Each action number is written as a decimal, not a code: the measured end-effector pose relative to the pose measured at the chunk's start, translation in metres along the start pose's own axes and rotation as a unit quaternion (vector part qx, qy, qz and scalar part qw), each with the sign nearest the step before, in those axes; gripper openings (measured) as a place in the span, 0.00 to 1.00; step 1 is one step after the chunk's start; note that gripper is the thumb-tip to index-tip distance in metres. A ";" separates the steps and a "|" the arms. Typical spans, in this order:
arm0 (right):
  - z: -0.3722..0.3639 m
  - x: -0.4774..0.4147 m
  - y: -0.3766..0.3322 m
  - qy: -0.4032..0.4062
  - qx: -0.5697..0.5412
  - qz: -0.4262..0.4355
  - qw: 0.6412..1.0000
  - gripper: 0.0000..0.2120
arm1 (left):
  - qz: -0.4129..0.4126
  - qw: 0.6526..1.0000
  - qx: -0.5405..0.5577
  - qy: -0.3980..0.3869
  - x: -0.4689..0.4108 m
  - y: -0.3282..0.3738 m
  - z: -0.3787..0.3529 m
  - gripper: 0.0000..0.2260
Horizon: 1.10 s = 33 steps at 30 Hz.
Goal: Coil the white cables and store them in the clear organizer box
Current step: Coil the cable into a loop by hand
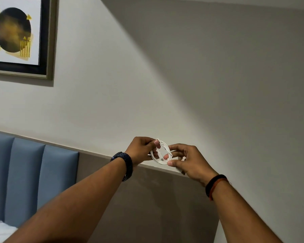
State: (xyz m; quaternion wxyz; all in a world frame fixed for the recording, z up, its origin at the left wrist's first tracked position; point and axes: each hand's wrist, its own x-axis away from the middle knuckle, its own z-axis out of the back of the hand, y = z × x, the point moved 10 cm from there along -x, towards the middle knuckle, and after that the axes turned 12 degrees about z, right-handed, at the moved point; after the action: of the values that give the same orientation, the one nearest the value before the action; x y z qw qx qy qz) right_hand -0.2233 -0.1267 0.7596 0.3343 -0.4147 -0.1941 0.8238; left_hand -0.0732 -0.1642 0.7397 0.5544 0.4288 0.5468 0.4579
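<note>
Both sets of fingers pinching small white cable coil [161, 151] mid-air, left hand [141, 149] & right hand [188, 161]; risk: loops spring apart w/ slack pinch, organizer box not in view.

Left hand [141, 149] and right hand [188, 161] pinch a coiled white cable [162, 152] before the wall [165, 76].

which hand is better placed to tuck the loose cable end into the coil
Right, probably. The right hand pinches the plug end against the cable with its fingertips, while the left hand just grips the coil's far side.
</note>
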 end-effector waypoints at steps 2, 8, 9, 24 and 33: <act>0.002 0.001 0.003 -0.002 0.008 0.000 1.000 0.17 | 0.001 1.000 0.004 -0.013 0.001 -0.002 -0.003 0.12; 0.008 0.001 0.005 0.029 0.158 0.011 0.987 0.14 | 0.008 0.999 -0.004 -0.049 0.003 -0.013 -0.015 0.12; 0.010 0.001 0.004 0.043 0.182 0.008 0.982 0.15 | 0.009 0.999 -0.003 -0.050 0.002 -0.013 -0.016 0.12; 0.008 0.007 -0.021 0.061 0.456 0.005 0.888 0.09 | 0.005 0.999 -0.002 -0.053 0.003 -0.007 -0.030 0.12; 0.017 0.010 0.002 0.145 0.318 -0.034 0.936 0.10 | 0.002 0.999 -0.016 -0.037 0.002 -0.006 -0.031 0.12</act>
State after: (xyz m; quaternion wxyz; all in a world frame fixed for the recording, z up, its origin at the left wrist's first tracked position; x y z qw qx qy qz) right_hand -0.2422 -0.1213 0.7627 0.5010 -0.3949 0.1147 0.7615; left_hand -0.1043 -0.1643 0.7323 0.5803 0.4373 0.5179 0.4514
